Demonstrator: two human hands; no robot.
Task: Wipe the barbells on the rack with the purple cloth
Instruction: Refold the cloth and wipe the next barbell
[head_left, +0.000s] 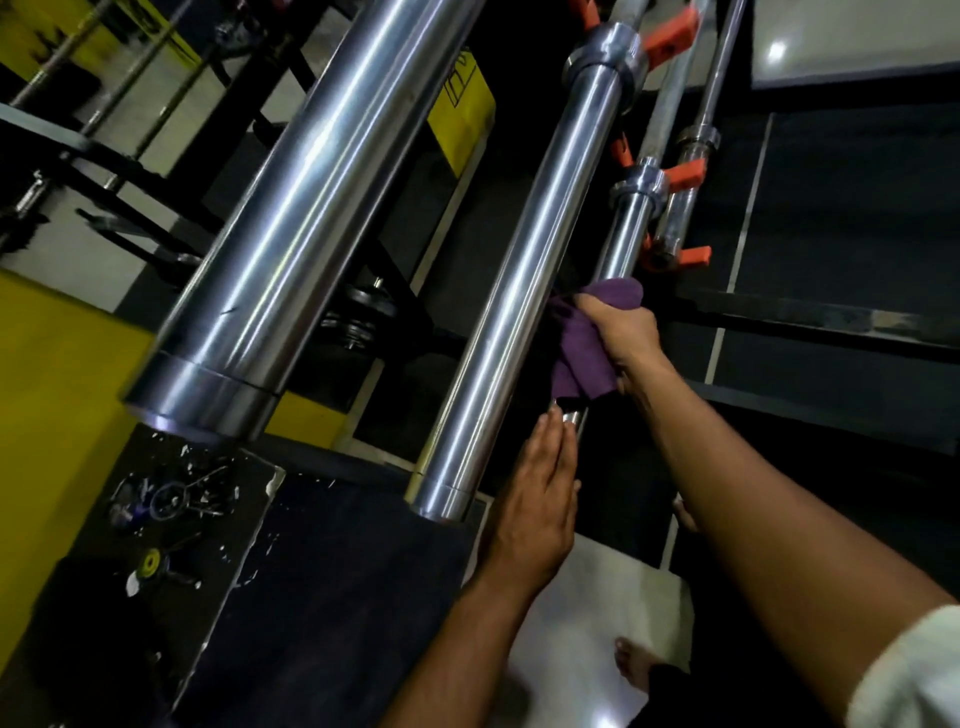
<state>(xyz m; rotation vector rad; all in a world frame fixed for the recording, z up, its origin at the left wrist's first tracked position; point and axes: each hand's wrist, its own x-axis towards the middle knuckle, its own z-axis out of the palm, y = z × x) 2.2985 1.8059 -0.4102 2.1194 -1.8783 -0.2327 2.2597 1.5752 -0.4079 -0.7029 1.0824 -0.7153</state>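
Note:
Several shiny steel barbells hang on a rack with orange hooks (685, 174). The nearest sleeve (291, 208) fills the upper left, a second sleeve (524, 280) runs down the middle, and a third barbell (623, 234) lies lower, to their right. My right hand (621, 332) grips the purple cloth (582, 358), wrapped around the third barbell's sleeve. My left hand (540, 499) lies with straight fingers against the end of that same sleeve, just below the cloth. A fourth, thinner bar (685, 208) sits further right.
Black rack frame bars (810, 312) cross behind the barbells. Weight plates (363, 312) sit low behind the rack. A yellow wall (57, 384) is at left, with small hardware on a dark ledge (171, 504). My bare feet (636, 670) stand on pale and dark floor tiles.

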